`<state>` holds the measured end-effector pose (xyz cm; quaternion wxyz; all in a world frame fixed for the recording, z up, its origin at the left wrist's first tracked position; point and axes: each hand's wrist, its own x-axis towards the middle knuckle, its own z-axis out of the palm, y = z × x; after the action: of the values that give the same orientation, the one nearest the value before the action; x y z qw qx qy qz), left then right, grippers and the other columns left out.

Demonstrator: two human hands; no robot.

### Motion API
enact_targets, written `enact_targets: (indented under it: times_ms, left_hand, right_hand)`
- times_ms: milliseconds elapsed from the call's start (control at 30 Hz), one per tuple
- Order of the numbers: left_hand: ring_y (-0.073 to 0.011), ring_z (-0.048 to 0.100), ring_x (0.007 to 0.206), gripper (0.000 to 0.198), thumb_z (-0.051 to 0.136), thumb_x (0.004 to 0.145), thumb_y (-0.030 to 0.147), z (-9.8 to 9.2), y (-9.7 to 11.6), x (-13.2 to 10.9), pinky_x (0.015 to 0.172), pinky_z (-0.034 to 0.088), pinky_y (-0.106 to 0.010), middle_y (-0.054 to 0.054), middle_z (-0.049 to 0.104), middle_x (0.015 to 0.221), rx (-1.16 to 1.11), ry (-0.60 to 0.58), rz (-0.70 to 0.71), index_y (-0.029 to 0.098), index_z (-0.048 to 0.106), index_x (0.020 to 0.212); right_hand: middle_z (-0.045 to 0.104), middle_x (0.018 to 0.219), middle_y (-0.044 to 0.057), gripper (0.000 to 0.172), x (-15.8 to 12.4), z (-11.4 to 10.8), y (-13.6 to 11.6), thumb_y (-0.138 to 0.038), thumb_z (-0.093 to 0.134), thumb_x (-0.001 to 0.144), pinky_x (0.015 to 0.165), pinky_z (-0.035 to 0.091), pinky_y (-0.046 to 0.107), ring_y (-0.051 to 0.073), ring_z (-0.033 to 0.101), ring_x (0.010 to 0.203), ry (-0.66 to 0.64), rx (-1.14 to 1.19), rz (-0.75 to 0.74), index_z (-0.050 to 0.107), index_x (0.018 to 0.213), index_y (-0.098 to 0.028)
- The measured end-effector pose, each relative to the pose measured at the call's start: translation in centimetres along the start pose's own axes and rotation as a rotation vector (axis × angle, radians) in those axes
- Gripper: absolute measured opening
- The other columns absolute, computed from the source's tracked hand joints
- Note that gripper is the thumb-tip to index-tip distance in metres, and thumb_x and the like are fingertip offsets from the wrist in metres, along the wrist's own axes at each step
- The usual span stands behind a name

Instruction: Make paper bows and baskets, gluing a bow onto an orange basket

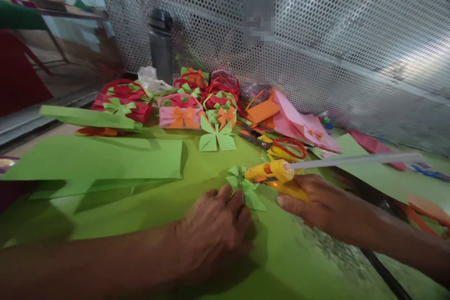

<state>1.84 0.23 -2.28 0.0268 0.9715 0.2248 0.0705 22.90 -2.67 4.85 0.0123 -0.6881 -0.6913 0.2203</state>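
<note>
Green bow (253, 196); left hand (215, 227) at seven o'clock, grip unclear; right hand (318, 200) clamped on glue gun (276, 171), best held steady.

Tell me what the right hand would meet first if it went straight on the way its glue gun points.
Most likely the small green paper bow, right by the nozzle of the yellow glue gun in the right hand; depth is unclear, so the nozzle might pass just above it.
</note>
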Motion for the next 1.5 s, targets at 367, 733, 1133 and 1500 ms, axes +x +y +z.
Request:
enact_targets:
  times_ms: [367, 733, 1133, 1500]
  left_hand:
    - [-0.0299, 0.053, 0.094, 0.044, 0.046, 0.089, 0.046, -0.48, -0.01, -0.06, 0.074, 0.049, -0.047, -0.016, 0.054, 0.121, -0.054, -0.094, -0.049, 0.012, 0.050, 0.116]
    - [-0.0285, 0.053, 0.095, 0.043, 0.048, 0.089, 0.045, -0.35, 0.02, -0.14, 0.077, 0.049, -0.046, -0.015, 0.052, 0.125, -0.032, -0.083, -0.047, 0.013, 0.051, 0.116]
    - [-0.0274, 0.053, 0.093, 0.042, 0.044, 0.089, 0.047, -0.12, 0.07, -0.25, 0.076, 0.049, -0.045, -0.014, 0.054, 0.120, -0.016, -0.071, -0.043, 0.014, 0.053, 0.115]
    - [-0.0290, 0.054, 0.091, 0.043, 0.042, 0.091, 0.047, -0.07, 0.02, -0.19, 0.073, 0.049, -0.047, -0.016, 0.055, 0.120, -0.013, -0.059, -0.025, 0.013, 0.052, 0.115]
  right_hand:
    - [0.067, 0.091, 0.006, 0.039, -0.07, 0.10, 0.30, -0.052, 0.047, 0.084, 0.074, 0.050, 0.036, 0.027, 0.062, 0.091, 0.062, -0.009, -0.074, 0.064, 0.107, -0.025]
    - [0.068, 0.104, 0.007, 0.038, 0.25, 0.16, 0.45, -0.051, 0.048, 0.085, 0.086, 0.048, 0.040, 0.027, 0.061, 0.100, 0.049, -0.022, -0.101, 0.064, 0.106, -0.023]
    - [0.067, 0.083, 0.004, 0.037, -0.06, 0.22, 0.65, -0.053, 0.048, 0.083, 0.064, 0.051, 0.032, 0.023, 0.064, 0.079, 0.040, -0.019, -0.068, 0.066, 0.095, -0.023]
    - [0.066, 0.104, 0.009, 0.044, 0.02, 0.24, 0.31, -0.054, 0.045, 0.085, 0.082, 0.050, 0.041, 0.028, 0.061, 0.098, 0.011, -0.049, -0.028, 0.063, 0.106, -0.020]
